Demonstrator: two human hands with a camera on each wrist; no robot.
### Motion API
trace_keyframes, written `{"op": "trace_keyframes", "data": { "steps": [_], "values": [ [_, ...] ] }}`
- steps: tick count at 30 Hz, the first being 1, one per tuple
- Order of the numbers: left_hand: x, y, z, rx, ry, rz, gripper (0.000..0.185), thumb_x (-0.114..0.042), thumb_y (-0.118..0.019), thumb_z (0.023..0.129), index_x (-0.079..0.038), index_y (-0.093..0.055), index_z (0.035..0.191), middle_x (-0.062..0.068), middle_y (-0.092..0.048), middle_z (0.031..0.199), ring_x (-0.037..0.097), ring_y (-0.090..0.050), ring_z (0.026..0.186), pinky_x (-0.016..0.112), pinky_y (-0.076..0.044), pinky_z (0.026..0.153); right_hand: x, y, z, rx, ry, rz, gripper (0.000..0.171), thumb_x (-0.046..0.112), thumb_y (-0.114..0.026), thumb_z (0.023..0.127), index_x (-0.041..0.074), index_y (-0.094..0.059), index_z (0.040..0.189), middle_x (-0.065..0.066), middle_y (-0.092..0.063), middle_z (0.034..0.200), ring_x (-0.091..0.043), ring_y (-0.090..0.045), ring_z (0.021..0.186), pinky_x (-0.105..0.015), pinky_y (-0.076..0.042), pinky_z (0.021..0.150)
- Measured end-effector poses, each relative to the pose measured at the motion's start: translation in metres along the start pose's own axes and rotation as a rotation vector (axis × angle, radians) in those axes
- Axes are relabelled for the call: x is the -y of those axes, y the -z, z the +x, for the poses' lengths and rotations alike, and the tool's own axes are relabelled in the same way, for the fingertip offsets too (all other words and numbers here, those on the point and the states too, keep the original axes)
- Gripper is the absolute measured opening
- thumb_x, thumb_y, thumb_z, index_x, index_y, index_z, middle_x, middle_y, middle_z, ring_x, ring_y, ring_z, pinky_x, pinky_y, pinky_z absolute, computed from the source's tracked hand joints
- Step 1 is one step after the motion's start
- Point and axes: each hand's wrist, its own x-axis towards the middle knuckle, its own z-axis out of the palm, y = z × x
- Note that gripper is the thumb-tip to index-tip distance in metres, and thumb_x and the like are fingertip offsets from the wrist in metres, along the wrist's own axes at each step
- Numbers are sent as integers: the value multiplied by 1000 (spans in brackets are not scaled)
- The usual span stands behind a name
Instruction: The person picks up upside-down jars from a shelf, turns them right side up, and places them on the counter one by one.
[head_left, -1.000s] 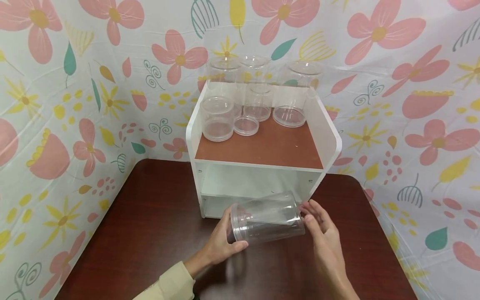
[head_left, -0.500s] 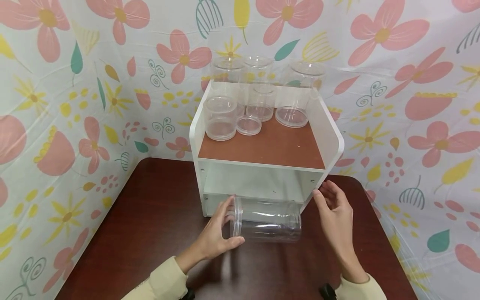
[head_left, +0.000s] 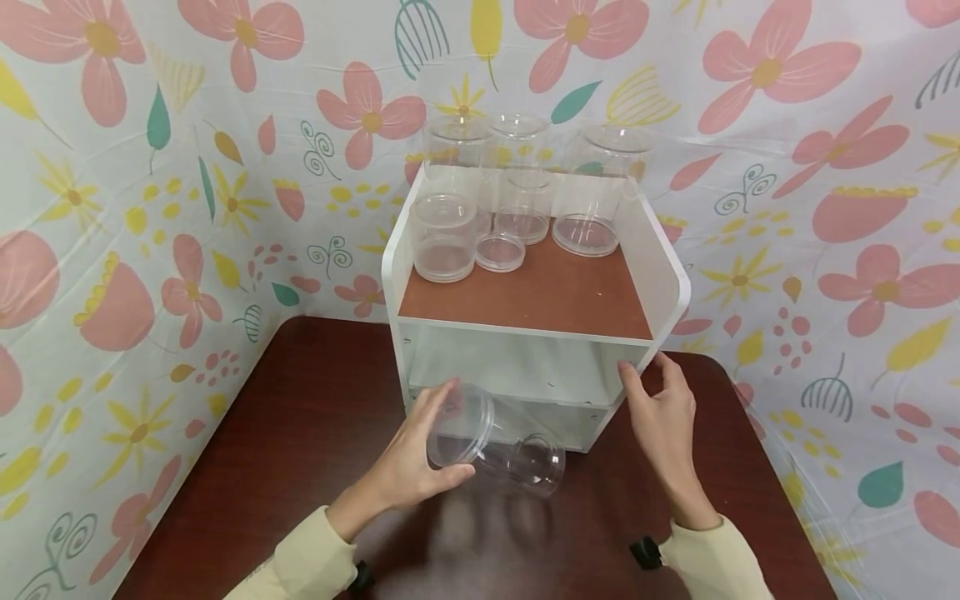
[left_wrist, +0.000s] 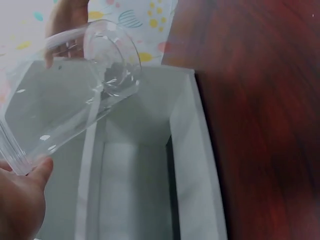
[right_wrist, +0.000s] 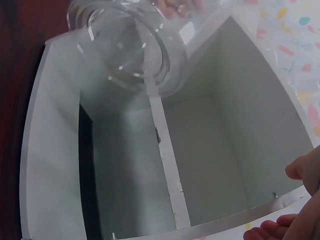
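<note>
My left hand (head_left: pixel 408 454) grips a clear plastic jar (head_left: pixel 517 446) around its ridged wide end. The jar is held tilted over the table in front of the shelf, its round base (left_wrist: pixel 112 60) pointing right and down. At the right front edge of the white shelf unit (head_left: pixel 671 283), my right hand (head_left: pixel 663 425) holds the side panel. Its thumb (right_wrist: pixel 296 167) lies on the inner side and its fingers (right_wrist: pixel 272 230) on the outer side. The two lower compartments of the unit (right_wrist: pixel 200 150) open toward me.
Several clear jars (head_left: pixel 588 196) stand on the brown top shelf (head_left: pixel 525 296), mostly toward the back and left. The unit stands on a dark red-brown table (head_left: pixel 322 392). A floral cloth (head_left: pixel 750 167) hangs behind and along both sides.
My right hand has left the jar's base and moved to the shelf's right side panel. The jar, still in my left hand, has swung so its base points lower and toward me.
</note>
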Motion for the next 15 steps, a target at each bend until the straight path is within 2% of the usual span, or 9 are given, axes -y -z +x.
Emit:
{"op": "trace_keyframes", "data": {
  "steps": [3, 6, 9, 12, 15],
  "values": [
    [-3, 7, 2, -5, -3, 15, 102, -35, -84, 77, -6, -32, 160, 9, -44, 147, 25, -51, 129, 51, -46, 104, -2, -2, 2, -4, 4, 8, 47, 25, -70, 99, -4, -61, 135, -22, -64, 130, -33, -57, 124, -56, -42, 101],
    [-6, 15, 4, -6, -8, 30, 102, -34, -84, 76, -5, -33, 159, 8, -45, 146, 25, -51, 130, 49, -45, 105, -2, -4, 3, -19, 8, 2, 45, 25, -71, 99, -4, -63, 132, -21, -66, 126, -31, -59, 121, -51, -43, 97],
    [-7, 22, 4, -8, -17, 53, 102, -34, -86, 76, -4, -34, 159, 8, -45, 145, 25, -51, 131, 48, -44, 107, -3, -6, 5, -40, 14, -15, 42, 25, -70, 99, -3, -65, 129, -19, -68, 123, -28, -61, 114, -38, -45, 92],
    [-8, 29, 4, -17, -18, 73, 103, -33, -88, 75, -5, -34, 159, 8, -45, 146, 26, -50, 132, 49, -43, 107, -4, -9, 5, -61, 28, -33, 37, 25, -69, 100, -3, -67, 125, -17, -71, 114, -21, -63, 100, -22, -44, 80],
    [-9, 35, 3, -26, -11, 92, 104, -32, -89, 74, -5, -36, 158, 8, -45, 147, 26, -50, 133, 52, -44, 106, -5, -11, 6, -77, 47, -43, 33, 24, -68, 100, -3, -69, 119, -16, -72, 104, -10, -60, 85, -15, -42, 69]
  ]
}}
